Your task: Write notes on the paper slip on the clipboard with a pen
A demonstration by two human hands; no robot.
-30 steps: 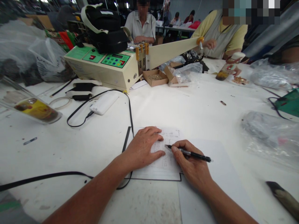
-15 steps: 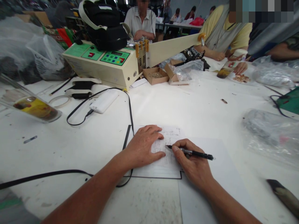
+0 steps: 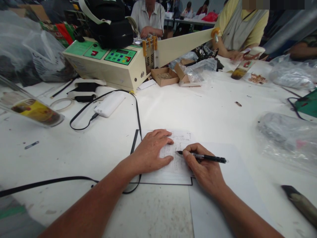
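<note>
My left hand (image 3: 152,153) lies flat on a sheet of paper (image 3: 182,135) covered in small handwriting, its fingers spread. Between the thumb and fingers of my right hand (image 3: 204,167) is a black pen (image 3: 210,158), its tip at the written lines in the middle of the sheet. A larger blank sheet (image 3: 223,211) lies under my right hand and forearm. Beside my left hand a black cord (image 3: 138,115) runs down past the edge of the written sheet.
A cream machine with green panels (image 3: 104,71) stands at the back left, a black bag (image 3: 109,24) on top. Nearby are a white power bank (image 3: 110,105), a glass of drink (image 3: 39,112), a cardboard box of small metal parts (image 3: 164,77) and a plastic bag (image 3: 287,138). Co-workers sit opposite.
The view has shifted slightly, so most things sit a little higher. My hands keep nearly the same place on the paper. A co-worker's hand at the back right has moved.
</note>
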